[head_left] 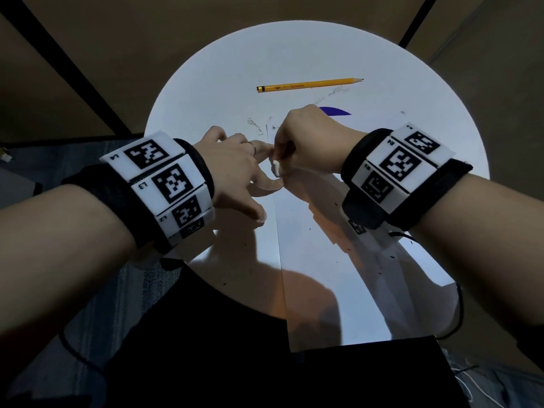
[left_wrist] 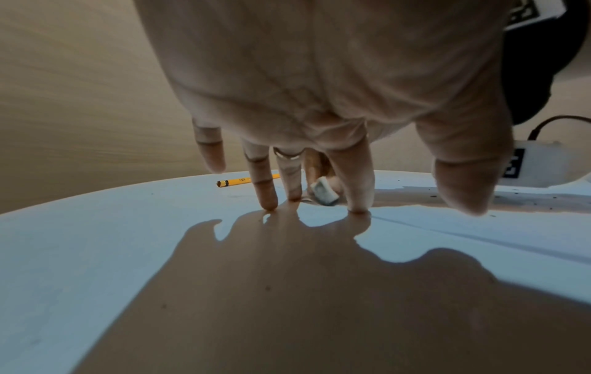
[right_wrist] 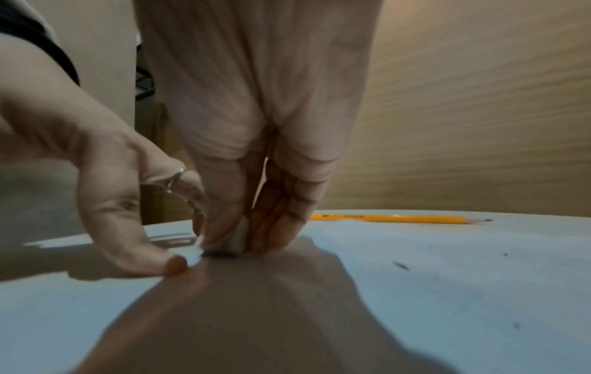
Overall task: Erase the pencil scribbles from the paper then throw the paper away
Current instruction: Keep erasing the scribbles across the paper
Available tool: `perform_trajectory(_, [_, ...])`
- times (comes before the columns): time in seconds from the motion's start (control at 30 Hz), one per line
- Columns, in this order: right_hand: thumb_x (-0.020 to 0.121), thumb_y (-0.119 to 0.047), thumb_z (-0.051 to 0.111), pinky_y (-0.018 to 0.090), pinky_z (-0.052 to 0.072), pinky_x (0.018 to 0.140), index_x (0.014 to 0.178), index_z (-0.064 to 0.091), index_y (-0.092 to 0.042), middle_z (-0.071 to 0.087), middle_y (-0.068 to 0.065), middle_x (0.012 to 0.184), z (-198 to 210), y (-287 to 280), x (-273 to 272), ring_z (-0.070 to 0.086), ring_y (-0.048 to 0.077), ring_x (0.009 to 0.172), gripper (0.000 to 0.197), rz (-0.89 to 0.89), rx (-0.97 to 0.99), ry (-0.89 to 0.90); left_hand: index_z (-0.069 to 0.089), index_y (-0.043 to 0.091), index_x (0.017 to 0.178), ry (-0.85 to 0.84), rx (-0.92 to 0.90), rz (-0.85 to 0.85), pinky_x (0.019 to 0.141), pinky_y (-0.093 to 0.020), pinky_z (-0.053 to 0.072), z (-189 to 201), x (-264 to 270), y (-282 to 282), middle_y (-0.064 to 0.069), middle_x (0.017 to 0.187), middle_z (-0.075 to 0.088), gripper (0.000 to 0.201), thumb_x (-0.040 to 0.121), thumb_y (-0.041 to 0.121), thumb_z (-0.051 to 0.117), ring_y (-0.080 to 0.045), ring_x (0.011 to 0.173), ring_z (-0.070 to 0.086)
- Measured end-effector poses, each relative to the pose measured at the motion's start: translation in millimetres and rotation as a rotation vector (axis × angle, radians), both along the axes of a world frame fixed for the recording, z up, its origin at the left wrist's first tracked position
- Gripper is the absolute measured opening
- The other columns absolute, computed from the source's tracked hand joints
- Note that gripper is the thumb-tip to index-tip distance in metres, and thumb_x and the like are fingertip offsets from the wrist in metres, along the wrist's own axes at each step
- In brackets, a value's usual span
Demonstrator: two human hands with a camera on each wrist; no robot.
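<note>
Head view: right hand (head_left: 306, 136) pinches the eraser (head_left: 276, 167) on the paper (head_left: 318, 260) at worktop (head_left: 206, 83) centre; left hand (head_left: 235, 166) spread, fingertips pressing the paper's nine-o'clock edge. Scribbles (head_left: 254, 125) remain at twelve o'clock. Risk: hard rubbing near that edge could crease or tear the paper.

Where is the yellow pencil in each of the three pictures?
Head: pencil lies near the table's far edge, beyond both hands.
Left wrist: only its butt end shows, behind the fingers.
Right wrist: at right, point facing right.
Shared landmark: the white eraser in the right hand.
</note>
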State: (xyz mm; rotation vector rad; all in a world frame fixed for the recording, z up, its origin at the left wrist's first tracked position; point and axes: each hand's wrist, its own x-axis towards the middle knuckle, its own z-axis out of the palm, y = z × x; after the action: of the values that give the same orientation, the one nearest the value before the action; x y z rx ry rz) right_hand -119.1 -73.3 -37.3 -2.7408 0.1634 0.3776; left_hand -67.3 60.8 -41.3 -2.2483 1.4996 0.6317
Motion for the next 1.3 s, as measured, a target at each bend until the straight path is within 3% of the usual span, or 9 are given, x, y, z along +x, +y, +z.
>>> perform_trajectory(0.1, [0.082,-0.018,0.069,0.024,0.046,0.082,0.099,0.071,-0.006,0.069,0.009,0.102,-4.9,-0.1,6.0,0.059,0.021,0.099,0.021,-0.075,-0.007,-0.066,0.037,0.060,0.129,-0.019,0.006,0.005,0.105,-0.039,0.018,-1.1,0.9,-1.6,0.005,0.155,0.010,0.052,0.079,0.066,0.048,-0.017,0.128,0.028])
perform_trajectory(0.3, [0.078,-0.013,0.071,0.026,0.049,0.079,0.090,0.071,-0.005,0.070,0.010,0.095,-3.2,-4.2,5.7,0.061,0.019,0.088,0.014,-0.044,0.035,0.008,0.041,0.059,0.126,-0.032,0.003,0.011,0.103,-0.040,0.019,-0.2,2.3,-4.0,0.006,0.155,0.011,0.048,0.079,0.065,0.049,-0.018,0.126,0.029])
perform_trajectory(0.43, [0.086,-0.012,0.062,0.025,0.045,0.081,0.095,0.069,-0.003,0.069,0.010,0.101,-7.3,-4.1,10.3,0.061,0.023,0.097,0.014,-0.113,-0.024,-0.102,0.041,0.059,0.127,-0.022,0.009,0.022,0.103,-0.040,0.018,-0.7,1.3,-4.0,0.006,0.155,0.009,0.048,0.080,0.063,0.049,-0.018,0.127,0.029])
perform_trajectory(0.6, [0.077,-0.010,0.072,0.016,0.041,0.061,0.085,0.070,-0.006,0.065,0.003,0.080,-1.5,-4.0,4.7,0.054,0.010,0.069,0.009,-0.003,0.031,0.066,0.049,0.057,0.119,-0.012,-0.050,0.031,0.101,-0.038,0.018,-1.1,-0.4,-3.4,0.007,0.153,0.016,0.040,0.080,0.060,0.052,-0.017,0.123,0.031])
perform_trajectory(0.77, [0.079,-0.016,0.072,0.022,0.043,0.073,0.092,0.070,-0.004,0.068,0.008,0.094,-7.9,-5.2,13.6,0.061,0.021,0.090,0.017,-0.117,0.027,-0.065,0.048,0.057,0.122,-0.007,-0.065,0.045,0.100,-0.038,0.019,-3.4,-0.9,-2.6,0.004,0.150,0.022,0.043,0.080,0.056,0.054,-0.017,0.122,0.033])
perform_trajectory(0.97, [0.075,-0.014,0.075,0.015,0.040,0.061,0.086,0.071,-0.007,0.065,0.002,0.081,-3.6,-3.8,5.8,0.055,0.012,0.075,0.014,-0.014,0.066,0.065,0.055,0.055,0.113,0.021,-0.102,0.073,0.098,-0.037,0.019,-3.0,-2.9,-1.0,0.008,0.149,0.022,0.038,0.075,0.056,0.053,-0.014,0.117,0.034])
perform_trajectory(1.13, [0.079,-0.018,0.073,0.020,0.040,0.071,0.094,0.070,-0.005,0.068,0.007,0.096,-6.2,-3.9,14.9,0.059,0.019,0.090,0.020,-0.087,-0.003,-0.041,0.056,0.055,0.113,0.032,-0.114,0.097,0.097,-0.037,0.020,-2.6,-2.1,-1.8,0.005,0.149,0.023,0.035,0.078,0.051,0.057,-0.015,0.118,0.034])
perform_trajectory(1.23, [0.078,-0.009,0.071,0.017,0.039,0.058,0.086,0.069,-0.003,0.062,-0.005,0.071,-5.7,-1.1,5.1,0.053,0.006,0.066,0.010,-0.046,0.029,0.025,0.061,0.050,0.107,0.032,-0.114,0.096,0.099,-0.037,0.019,-2.2,-1.5,-1.7,0.007,0.149,0.023,0.029,0.078,0.052,0.057,-0.014,0.118,0.033])
perform_trajectory(1.3, [0.076,-0.008,0.072,0.016,0.039,0.057,0.084,0.069,-0.006,0.059,-0.007,0.067,-1.6,0.2,3.9,0.052,0.005,0.064,0.009,0.007,0.034,0.107,0.064,0.047,0.104,0.043,-0.112,0.100,0.099,-0.038,0.019,-3.3,-3.1,-1.3,0.007,0.148,0.024,0.028,0.077,0.052,0.058,-0.014,0.118,0.032])
